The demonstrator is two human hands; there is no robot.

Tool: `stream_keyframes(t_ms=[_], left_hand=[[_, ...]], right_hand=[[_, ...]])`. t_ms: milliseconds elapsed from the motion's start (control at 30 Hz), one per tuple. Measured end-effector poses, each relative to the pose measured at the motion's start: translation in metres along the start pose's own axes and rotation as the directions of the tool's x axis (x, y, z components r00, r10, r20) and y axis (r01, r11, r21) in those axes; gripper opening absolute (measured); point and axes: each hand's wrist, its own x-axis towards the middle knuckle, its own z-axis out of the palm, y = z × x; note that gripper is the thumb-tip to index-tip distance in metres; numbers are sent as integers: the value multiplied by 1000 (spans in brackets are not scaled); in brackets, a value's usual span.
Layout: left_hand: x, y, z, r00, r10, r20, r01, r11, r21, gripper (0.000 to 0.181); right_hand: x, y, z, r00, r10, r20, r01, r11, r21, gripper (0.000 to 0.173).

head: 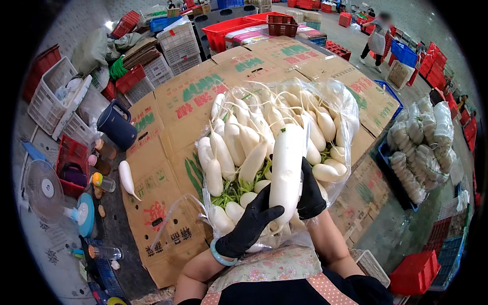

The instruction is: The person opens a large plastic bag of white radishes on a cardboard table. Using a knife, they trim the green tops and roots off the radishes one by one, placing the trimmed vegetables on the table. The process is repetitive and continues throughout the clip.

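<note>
A large white radish (288,167) is held up in front of me, its root tip pointing towards my body. My left hand (251,219), in a black glove, grips its lower left side with the thumb across it. My right hand (312,190), also black-gloved, is at its right side, partly hidden behind it; something small may be between the fingers, but I cannot tell. Below lies a heap of white radishes (236,141) with some green leaves (232,192) in an opened clear plastic bag (352,114). One small radish (127,177) lies apart at the left on the cardboard.
Flattened cardboard (152,190) covers the work surface. To the left stand a dark blue jug (116,126), bottles and a small fan (45,187). Bagged white produce (419,145) fills a blue crate at the right. A person (377,38) stands far back right.
</note>
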Motion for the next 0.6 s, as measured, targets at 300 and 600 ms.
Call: stream_keyframes(t_ms=[300, 600], left_hand=[[44, 0, -13, 954, -299, 18, 295, 930, -218, 47], [87, 24, -14, 894, -410, 178, 436, 889, -141, 47]], right_hand=[[12, 6, -23, 950, 251, -186, -201, 947, 249, 23], [2, -6, -43, 961, -72, -268, -23, 941, -336, 25]])
